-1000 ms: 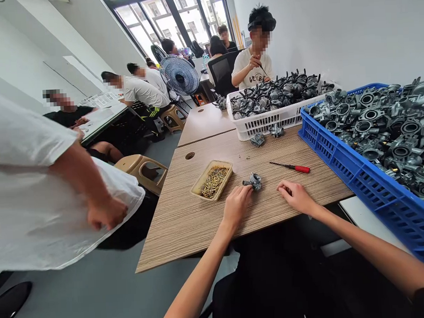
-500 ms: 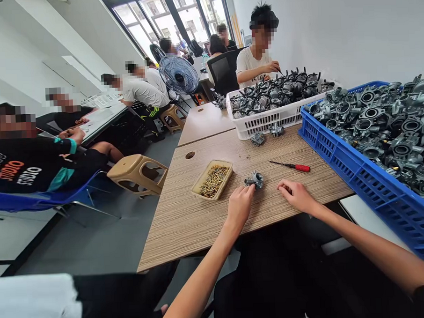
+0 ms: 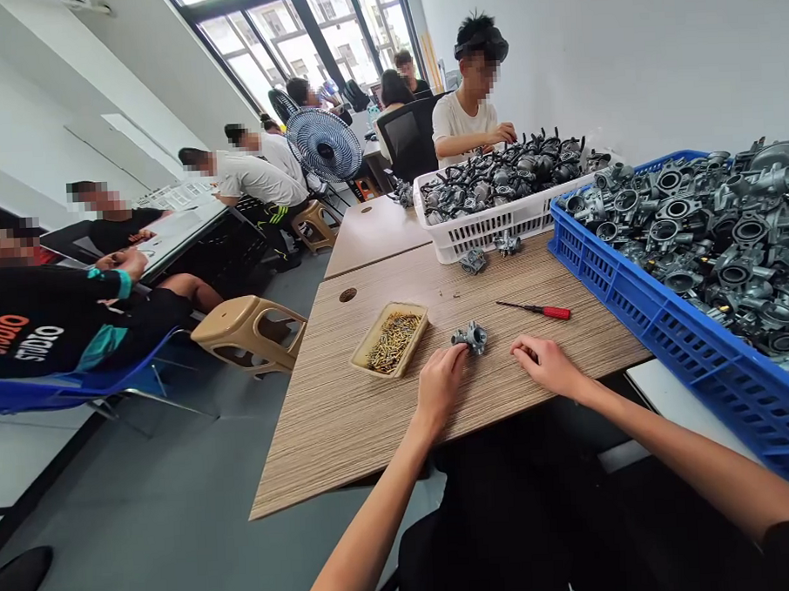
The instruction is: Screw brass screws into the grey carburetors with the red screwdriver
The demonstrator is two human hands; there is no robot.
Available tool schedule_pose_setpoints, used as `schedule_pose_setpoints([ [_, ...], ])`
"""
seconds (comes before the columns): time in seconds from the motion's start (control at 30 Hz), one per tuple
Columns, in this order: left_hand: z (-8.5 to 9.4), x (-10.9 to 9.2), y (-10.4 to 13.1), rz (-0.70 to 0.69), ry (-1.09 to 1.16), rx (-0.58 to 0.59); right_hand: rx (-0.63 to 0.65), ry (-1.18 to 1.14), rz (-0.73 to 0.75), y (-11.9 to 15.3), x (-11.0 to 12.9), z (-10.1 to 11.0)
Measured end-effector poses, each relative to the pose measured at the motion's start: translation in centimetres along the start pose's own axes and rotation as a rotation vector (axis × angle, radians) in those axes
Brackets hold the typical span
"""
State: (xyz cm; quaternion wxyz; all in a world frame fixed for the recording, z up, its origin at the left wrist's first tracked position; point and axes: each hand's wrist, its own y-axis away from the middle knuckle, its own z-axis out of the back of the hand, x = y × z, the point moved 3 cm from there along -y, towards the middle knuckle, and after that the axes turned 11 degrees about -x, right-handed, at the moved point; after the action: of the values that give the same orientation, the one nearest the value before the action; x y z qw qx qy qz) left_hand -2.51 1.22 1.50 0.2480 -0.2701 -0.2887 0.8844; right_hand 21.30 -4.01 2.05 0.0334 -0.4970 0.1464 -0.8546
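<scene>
A small grey metal carburetor [image 3: 476, 336] lies on the wooden table [image 3: 321, 421] in front of me. My left hand [image 3: 441, 379] has its fingers closed at the near left side of the carburetor, their tips partly hidden behind the hand. To the right, my right hand [image 3: 549, 364] rests on the tabletop with fingers curled in and nothing visible in them. Beyond it lies a screwdriver [image 3: 555, 312] with a red handle. Left of the carburetor stands a shallow cream tray [image 3: 360, 364] full of brass-coloured screws [image 3: 395, 342].
At right, a blue crate [image 3: 670, 318] is heaped with carburetors. A white basket [image 3: 457, 240] of similar parts stands further back, two loose carburetors [image 3: 490, 252] before it. Across the table sits a co-worker [image 3: 468, 109]. A beige stool [image 3: 239, 324] and other people are to the left.
The camera view has shifted a little. My hands stay nearly where they were, and the carburetor by my left hand appears slightly turned. The co-worker's hand opposite has moved slightly.
</scene>
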Motion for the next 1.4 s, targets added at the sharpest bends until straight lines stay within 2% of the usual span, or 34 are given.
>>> schedule_pose_setpoints([
  [0.27, -0.3, 0.0, 0.0, -0.035, 0.076, -0.123, -0.001, -0.003, 0.008, 0.0, -0.3, -0.1],
  [0.63, -0.5, 0.5, 0.0, -0.108, 0.086, -0.182, 0.005, 0.009, 0.006, 0.0, -0.3, -0.1],
  [0.93, -0.3, 0.4, -1.6, -0.188, -0.039, -0.094, 0.007, 0.012, 0.001, 0.1, -0.2, -0.1],
  [1.13, 0.0, 1.0, -2.6, -0.166, 0.034, -0.068, 0.001, 0.012, 0.004, 0.0, -0.1, -0.1],
  [1.3, -0.8, 1.6, -2.3, -0.160, 0.081, -0.024, -0.005, 0.010, 0.013, 0.1, 0.1, -0.2],
  [1.4, -1.5, 1.6, -1.9, -0.140, 0.089, -0.040, -0.007, 0.007, 0.010, 0.2, 0.2, -0.2],
])
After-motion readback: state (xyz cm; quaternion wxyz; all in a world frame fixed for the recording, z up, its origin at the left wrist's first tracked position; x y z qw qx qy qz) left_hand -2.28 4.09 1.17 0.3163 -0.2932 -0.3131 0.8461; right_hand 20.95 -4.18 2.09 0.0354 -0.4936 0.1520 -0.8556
